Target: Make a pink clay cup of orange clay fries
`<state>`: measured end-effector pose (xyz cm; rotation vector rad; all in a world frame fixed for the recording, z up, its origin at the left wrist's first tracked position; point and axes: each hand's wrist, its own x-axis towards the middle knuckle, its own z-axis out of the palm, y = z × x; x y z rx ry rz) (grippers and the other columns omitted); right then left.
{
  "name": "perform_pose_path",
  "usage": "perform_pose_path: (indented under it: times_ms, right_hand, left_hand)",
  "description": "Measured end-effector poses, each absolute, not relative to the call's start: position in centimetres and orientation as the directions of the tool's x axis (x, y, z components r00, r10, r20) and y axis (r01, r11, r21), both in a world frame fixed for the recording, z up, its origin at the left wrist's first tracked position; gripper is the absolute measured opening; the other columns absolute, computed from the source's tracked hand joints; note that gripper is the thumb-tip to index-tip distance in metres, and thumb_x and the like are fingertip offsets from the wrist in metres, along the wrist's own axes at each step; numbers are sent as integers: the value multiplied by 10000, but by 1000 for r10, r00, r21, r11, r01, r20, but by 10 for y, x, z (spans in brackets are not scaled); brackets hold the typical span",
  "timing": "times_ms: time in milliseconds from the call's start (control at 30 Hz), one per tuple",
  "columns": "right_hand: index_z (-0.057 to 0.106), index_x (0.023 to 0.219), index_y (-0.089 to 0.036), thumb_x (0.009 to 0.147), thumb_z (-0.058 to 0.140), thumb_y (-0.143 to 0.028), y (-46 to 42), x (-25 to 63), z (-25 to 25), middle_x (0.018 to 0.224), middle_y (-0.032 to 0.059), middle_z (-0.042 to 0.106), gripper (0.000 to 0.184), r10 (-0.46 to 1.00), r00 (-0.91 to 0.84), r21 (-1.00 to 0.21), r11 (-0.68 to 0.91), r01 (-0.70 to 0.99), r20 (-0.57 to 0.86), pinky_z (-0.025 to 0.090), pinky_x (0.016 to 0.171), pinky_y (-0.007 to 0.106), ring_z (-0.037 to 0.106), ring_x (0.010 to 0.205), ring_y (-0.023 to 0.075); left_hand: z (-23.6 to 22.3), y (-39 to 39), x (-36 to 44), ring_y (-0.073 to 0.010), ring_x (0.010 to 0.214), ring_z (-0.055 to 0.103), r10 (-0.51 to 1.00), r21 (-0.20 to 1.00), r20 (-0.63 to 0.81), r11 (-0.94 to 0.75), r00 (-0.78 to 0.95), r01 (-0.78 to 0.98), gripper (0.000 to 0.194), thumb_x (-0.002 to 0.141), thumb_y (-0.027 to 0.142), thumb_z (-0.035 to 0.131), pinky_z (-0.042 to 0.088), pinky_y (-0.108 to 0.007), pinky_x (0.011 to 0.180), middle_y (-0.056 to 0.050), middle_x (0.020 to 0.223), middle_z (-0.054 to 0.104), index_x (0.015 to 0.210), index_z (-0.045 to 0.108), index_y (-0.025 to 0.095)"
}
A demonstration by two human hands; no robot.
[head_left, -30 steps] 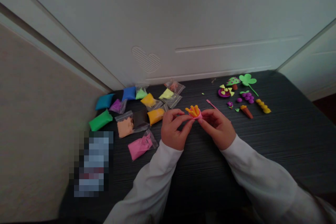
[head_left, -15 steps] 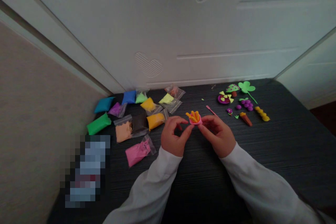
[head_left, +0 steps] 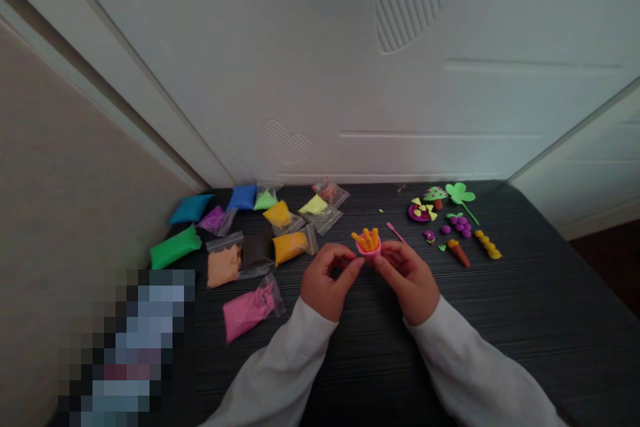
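A pink cup [head_left: 370,253] of orange sticks [head_left: 368,238] was held over the worktop [head_left: 530,327] between the fingertips of the left hand [head_left: 326,285] and right hand [head_left: 416,285]. Near it lay a pink tool [head_left: 397,233]; leftward, a pink bag [head_left: 247,311]; rightward, a brown cone [head_left: 460,255].

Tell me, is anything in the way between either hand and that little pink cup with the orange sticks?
Nothing visible is: the left hand and right hand hold the pink cup from both sides. The pink stick lies beyond the right hand, not between.
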<state>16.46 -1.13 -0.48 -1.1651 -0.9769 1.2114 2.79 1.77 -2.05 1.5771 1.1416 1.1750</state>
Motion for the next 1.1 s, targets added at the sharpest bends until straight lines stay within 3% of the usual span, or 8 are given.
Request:
perform_pose_path:
  times_ms: [200,367,533,900,1000,1100]
  right_hand:
    - [591,852,-209,694,653,-265,-7,169,-12,812,-4,685,178,984,89,-934,-119,-336,-157,469,639,205,624,721,93]
    - [614,852,-227,692,658,-266,-6,171,-21,771,-27,687,171,973,-3,-873,-209,-441,-232,470,632,189,627,698,79]
    - [616,839,-224,685,668,-249,-7,169,-18,765,-33,685,165,975,-9,-875,-204,-439,-223,465,637,165,619,696,60]
    - [592,857,-207,672,668,-286,-9,168,-13,819,2,678,216,983,73,-943,-138,-302,-167,479,666,236,622,759,111]
    - [590,854,-207,662,668,-309,-9,168,-11,839,7,673,231,983,95,-958,-130,-257,-159,481,670,256,616,771,124]
    - [584,867,-200,671,657,-326,-9,167,-9,854,21,668,244,984,113,-974,-111,-197,-135,488,696,283,614,786,139]
  left_hand:
    - [-17,16,29,-112,682,559,976,965,190,-206,110,160,123,690,268,618,446,-227,639,-12,753,589,744,584,163]
    - [-14,15,33,-132,698,589,992,989,97,-105,83,102,178,662,284,640,472,-252,659,-33,770,620,782,607,156]
    - [-11,15,36,-143,747,605,995,998,66,-65,80,-9,227,648,261,655,485,-264,689,-52,851,630,843,628,149]
    - [-7,14,36,-150,770,600,996,998,56,-58,70,31,205,651,257,656,468,-270,711,-50,839,646,828,657,153]
    - [-9,17,35,-141,755,598,995,995,-41,48,86,-82,216,613,249,685,461,-268,708,-40,827,661,807,662,158]
    - [-12,22,34,-118,688,595,955,891,-240,287,172,-352,216,587,268,700,452,-236,613,-27,771,670,772,662,161]
